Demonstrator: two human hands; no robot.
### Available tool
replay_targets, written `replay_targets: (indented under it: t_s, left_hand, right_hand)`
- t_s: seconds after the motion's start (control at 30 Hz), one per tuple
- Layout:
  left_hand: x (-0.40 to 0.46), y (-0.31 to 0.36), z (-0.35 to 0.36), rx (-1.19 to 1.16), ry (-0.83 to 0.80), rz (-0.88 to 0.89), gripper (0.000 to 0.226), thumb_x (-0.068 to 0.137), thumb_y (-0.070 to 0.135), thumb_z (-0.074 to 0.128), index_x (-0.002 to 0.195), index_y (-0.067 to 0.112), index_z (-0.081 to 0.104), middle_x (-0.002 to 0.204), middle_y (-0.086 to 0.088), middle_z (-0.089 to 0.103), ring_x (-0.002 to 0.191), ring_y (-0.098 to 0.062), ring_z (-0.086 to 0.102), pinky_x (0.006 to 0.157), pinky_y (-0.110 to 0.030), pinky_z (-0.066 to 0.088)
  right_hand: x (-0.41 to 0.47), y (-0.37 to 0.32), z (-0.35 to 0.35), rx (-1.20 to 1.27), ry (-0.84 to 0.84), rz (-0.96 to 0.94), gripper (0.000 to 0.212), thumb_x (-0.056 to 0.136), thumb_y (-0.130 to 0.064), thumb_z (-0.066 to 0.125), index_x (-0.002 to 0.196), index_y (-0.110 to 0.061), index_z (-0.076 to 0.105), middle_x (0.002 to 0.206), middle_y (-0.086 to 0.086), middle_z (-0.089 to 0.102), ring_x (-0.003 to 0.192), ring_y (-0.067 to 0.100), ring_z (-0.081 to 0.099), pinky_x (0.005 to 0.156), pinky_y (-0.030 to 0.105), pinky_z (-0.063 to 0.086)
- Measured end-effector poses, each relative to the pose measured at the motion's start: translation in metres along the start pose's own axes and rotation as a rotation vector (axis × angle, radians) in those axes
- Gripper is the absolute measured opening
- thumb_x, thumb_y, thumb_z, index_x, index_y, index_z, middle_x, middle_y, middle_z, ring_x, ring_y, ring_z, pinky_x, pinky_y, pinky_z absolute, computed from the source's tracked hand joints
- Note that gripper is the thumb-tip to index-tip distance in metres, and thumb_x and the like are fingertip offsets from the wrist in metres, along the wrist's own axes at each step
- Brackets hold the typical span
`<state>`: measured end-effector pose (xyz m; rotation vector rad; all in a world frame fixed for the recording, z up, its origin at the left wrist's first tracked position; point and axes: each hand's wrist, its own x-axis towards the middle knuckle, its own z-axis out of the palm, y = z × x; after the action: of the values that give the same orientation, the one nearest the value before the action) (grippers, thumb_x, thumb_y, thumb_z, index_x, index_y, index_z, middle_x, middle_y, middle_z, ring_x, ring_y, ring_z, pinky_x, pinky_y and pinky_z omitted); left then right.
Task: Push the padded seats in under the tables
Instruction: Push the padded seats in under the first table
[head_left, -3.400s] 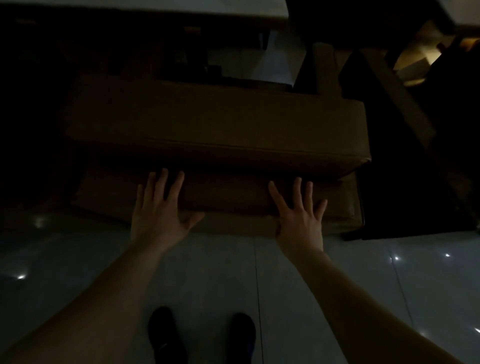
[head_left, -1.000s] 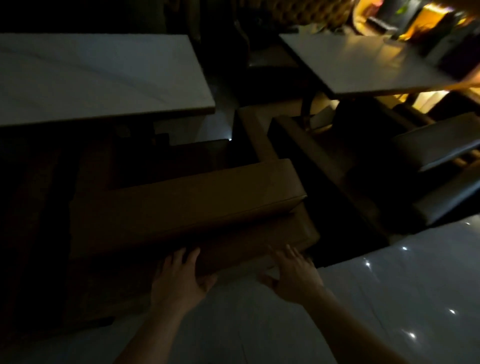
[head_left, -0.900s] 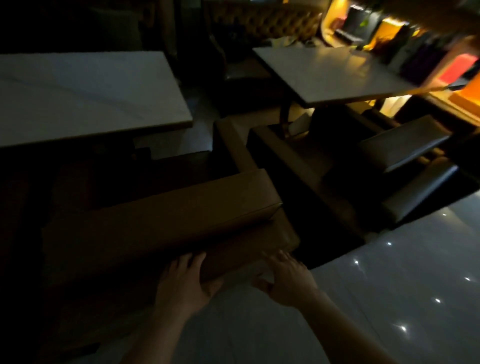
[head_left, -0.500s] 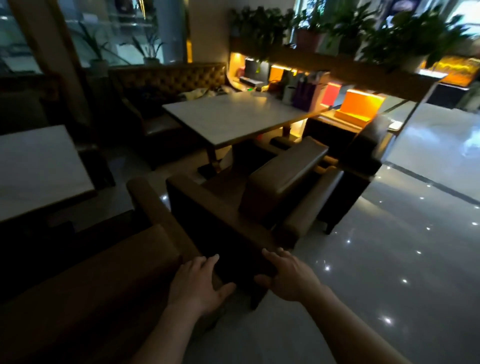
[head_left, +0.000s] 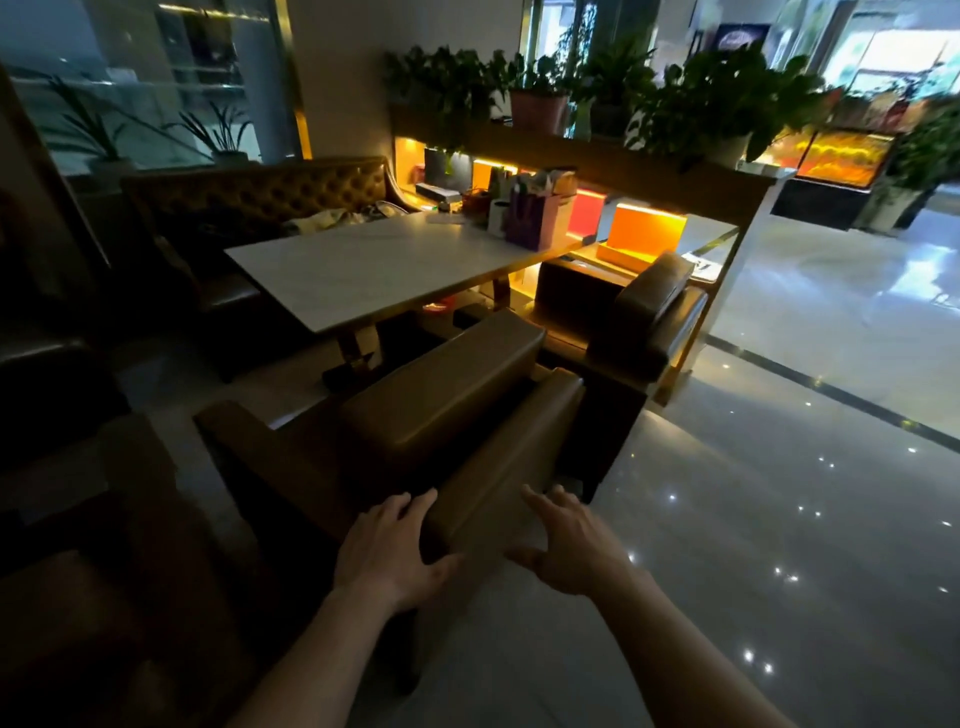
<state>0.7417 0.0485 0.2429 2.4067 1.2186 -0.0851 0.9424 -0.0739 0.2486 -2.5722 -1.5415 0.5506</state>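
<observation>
Both hands are reaching fwd to the near end of the brown padded armchair (head_left: 457, 415), the one sitting at the marble-top table (head_left: 384, 265) in mid-scene. Left hand (head_left: 387, 553) is resting w/ fingers spread and fairly straight on the chair's near corner, thumb out toward the armrest (head_left: 498, 467); touching, not wrapped round it. Right hand (head_left: 569, 545) is hovering just beside the armrest's near end on its right, fingers apart and loosely bent, clamped on nothing; can't tell if the fingertips are actually touching the padding.

Chair is lying straight ahead and slightly left of the hands, its long axis running away from them, near-left to far-right, toward the table. The table edge is sitting beyond the chair's far end w/ a gap of floor showing at the pedestal. Probably the step in hand is setting palms for a shove; the push needs to go far-ward along that axis. Left hand is nearer, already on it. A second armchair (head_left: 649, 312) is standing farther right at the same table.
</observation>
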Motion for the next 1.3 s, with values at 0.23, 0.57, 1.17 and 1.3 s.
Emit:
replay_targets:
  t_s: [0.23, 0.57, 1.17, 1.3]
  left_hand:
    - [0.108, 0.052, 0.026, -0.013, -0.033, -0.020, 0.099, 0.078, 0.081, 0.050, 0.156, 0.040, 0.006, 0.164, 0.002, 0.013, 0.149, -0.024, 0.015, 0.120, -0.047, 0.019]
    - [0.258, 0.092, 0.055, -0.148, -0.088, -0.182, 0.103, 0.073, 0.083, 0.053, 0.155, 0.043, 0.005, 0.164, 0.004, 0.014, 0.148, -0.023, 0.017, 0.119, -0.046, 0.022]
    - [0.388, 0.099, 0.145, -0.176, -0.117, -0.680, 0.115, 0.065, 0.083, 0.064, 0.154, 0.045, 0.002, 0.165, 0.005, 0.009, 0.148, -0.025, 0.014, 0.118, -0.047, 0.020]
    - [0.393, 0.101, 0.166, -0.101, -0.097, -0.704, 0.114, 0.069, 0.080, 0.064, 0.155, 0.043, -0.002, 0.165, 0.004, 0.006, 0.150, -0.025, 0.008, 0.120, -0.048, 0.010]
  right_hand:
    - [0.105, 0.067, -0.023, -0.047, -0.031, -0.052, 0.097, 0.082, -0.072, 0.059, 0.158, -0.035, 0.010, 0.166, 0.012, 0.012, 0.150, 0.033, 0.018, 0.120, 0.049, 0.026]
    - [0.268, 0.154, -0.053, -0.164, -0.174, -0.116, 0.096, 0.084, -0.069, 0.060, 0.157, -0.037, 0.006, 0.166, 0.014, 0.010, 0.150, 0.035, 0.017, 0.120, 0.050, 0.025]
    - [0.552, 0.215, 0.006, -0.497, -0.442, -0.624, 0.119, 0.076, -0.066, 0.072, 0.155, -0.040, -0.012, 0.166, 0.011, -0.011, 0.151, 0.036, -0.016, 0.120, 0.058, -0.003]
    - [0.565, 0.231, 0.027, -0.472, -0.387, -0.733, 0.118, 0.069, -0.082, 0.061, 0.154, -0.043, -0.011, 0.167, 0.009, 0.004, 0.152, 0.036, -0.007, 0.119, 0.062, -0.007]
